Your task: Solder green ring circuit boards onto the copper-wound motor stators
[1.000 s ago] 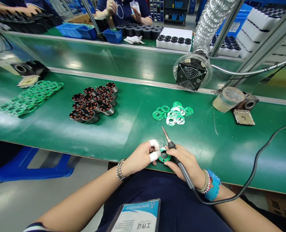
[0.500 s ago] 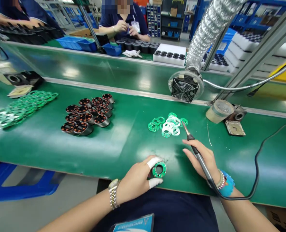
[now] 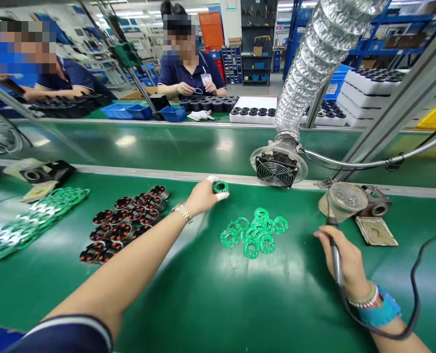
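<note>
In the head view, my left hand (image 3: pixel 203 197), with white covers on thumb and finger, reaches far across the bench. Its fingers grip a wound motor stator topped by a green ring-shaped circuit board (image 3: pixel 225 188). My right hand (image 3: pixel 350 264) is closed around a soldering iron (image 3: pixel 336 262), whose tip is at the cloudy plastic tub (image 3: pixel 341 213). Between the hands lies a loose pile of green ring boards (image 3: pixel 259 230). Rows of copper-wound stators (image 3: pixel 131 215) stand left of the pile, partly hidden by my left forearm.
An extractor fan (image 3: pixel 276 170) hangs on a silver duct (image 3: pixel 306 68) above the bench's back edge. A soldering iron stand (image 3: pixel 379 203) and a sponge tray (image 3: pixel 376 231) are at right. More green boards (image 3: pixel 37 220) lie far left. A co-worker (image 3: pixel 192 73) sits opposite.
My left hand has carried the stator from the front edge to the back of the bench. The right hand moved right with the soldering iron, up to the tub. The view has tilted up.
</note>
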The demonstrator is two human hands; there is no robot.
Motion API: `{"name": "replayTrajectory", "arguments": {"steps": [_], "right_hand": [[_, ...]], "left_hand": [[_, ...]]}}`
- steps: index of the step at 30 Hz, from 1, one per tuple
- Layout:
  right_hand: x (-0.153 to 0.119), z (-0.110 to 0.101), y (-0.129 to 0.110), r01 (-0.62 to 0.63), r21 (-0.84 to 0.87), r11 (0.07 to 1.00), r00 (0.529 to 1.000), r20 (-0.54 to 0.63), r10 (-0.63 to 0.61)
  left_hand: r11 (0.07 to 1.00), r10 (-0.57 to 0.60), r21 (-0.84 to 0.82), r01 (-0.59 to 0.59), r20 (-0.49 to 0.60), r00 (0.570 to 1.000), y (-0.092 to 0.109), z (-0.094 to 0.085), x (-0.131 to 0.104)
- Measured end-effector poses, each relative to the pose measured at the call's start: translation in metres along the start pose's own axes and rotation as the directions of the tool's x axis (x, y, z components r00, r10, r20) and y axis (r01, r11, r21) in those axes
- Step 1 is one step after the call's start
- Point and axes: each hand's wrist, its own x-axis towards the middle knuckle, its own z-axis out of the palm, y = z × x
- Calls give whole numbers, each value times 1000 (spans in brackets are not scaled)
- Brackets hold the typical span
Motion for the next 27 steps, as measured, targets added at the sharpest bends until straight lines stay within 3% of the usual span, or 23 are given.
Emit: {"name": "replayTrajectory", "arguments": {"steps": [3,5,8,11,15,20,22,24,27], "right_hand": [[-6,8,-5,85,52,995,995,50,-88],[-8,13,-5,100,82,992,993,61,-105],[-9,19,-7,54,116,992,993,100,-66],[-7,30,-14,-35,134,990,987,161,13],[4,52,-25,-68,150,986,968,249,29],[17,73,-30,-42,128,991,979,203,16],[19,72,-29,-23,134,991,984,181,-2],[19,67,-28,-38,150,988,989,145,16],[16,58,-29,-90,161,983,990,118,71]], "left_hand": [[996,-84,19,85,-39,996,-3,12,74],[992,-123,24,125,-66,990,-6,24,108],[986,-164,16,165,-71,984,-12,42,129],[985,-170,2,170,-75,983,-17,47,122],[999,-41,24,44,-106,994,-15,25,77],[976,183,150,-161,-146,972,-27,-28,-27],[967,168,220,-126,-187,968,-44,-49,-74],[965,79,261,-16,-232,969,-67,-65,-120],[954,-71,262,149,-286,956,-102,-76,-178]]}}
